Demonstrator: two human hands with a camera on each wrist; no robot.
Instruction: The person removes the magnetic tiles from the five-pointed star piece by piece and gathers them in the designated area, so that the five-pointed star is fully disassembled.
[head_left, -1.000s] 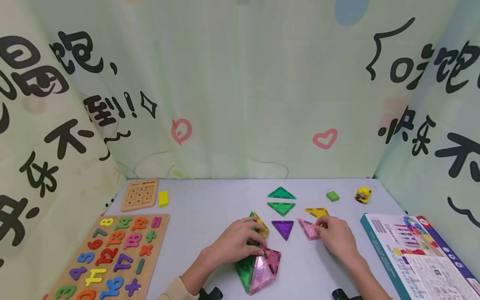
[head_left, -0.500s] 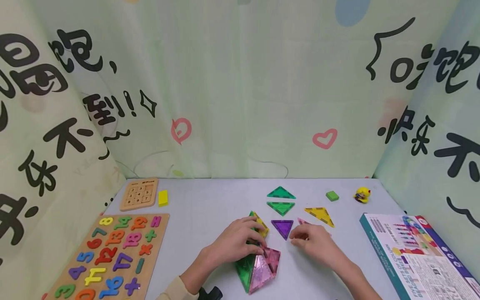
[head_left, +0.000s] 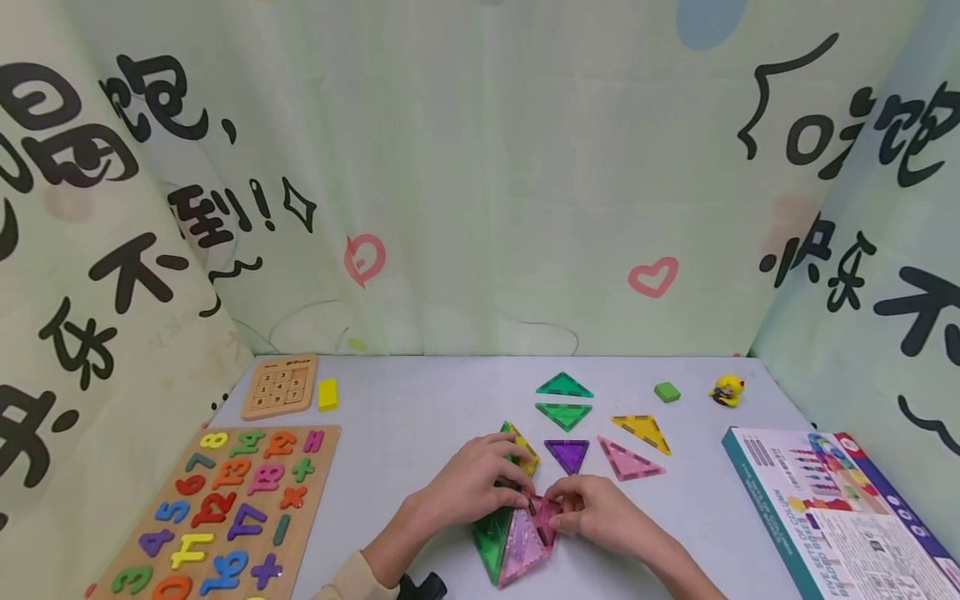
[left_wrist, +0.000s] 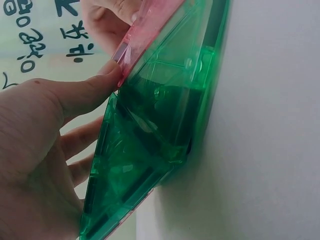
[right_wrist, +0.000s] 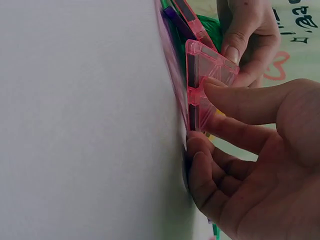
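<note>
In front of me stands a structure of magnetic tiles, with green tiles (head_left: 489, 540) on its left and pink tiles (head_left: 521, 552) on its right. A yellow tile (head_left: 528, 457) shows at its far end. My left hand (head_left: 474, 482) holds the structure from above, thumb on the top edge of a green triangle (left_wrist: 122, 170). With thumb and fingers, my right hand (head_left: 603, 515) pinches a pink triangle tile (right_wrist: 212, 67) at the right side. Just beyond lie a loose purple triangle (head_left: 567, 453) and a pink triangle (head_left: 628, 462).
Farther back lie a yellow triangle (head_left: 642, 432), two green triangles (head_left: 564, 415), a green block (head_left: 667, 392) and a yellow duck figure (head_left: 727, 390). A number board (head_left: 300, 500), wooden puzzle (head_left: 281, 388) and yellow block (head_left: 327, 395) occupy the left; a box (head_left: 847, 508) is right.
My right hand has let go of the loose pink triangle and moved left to the structure, where it pinches a pink tile. The left hand has stayed in place.
</note>
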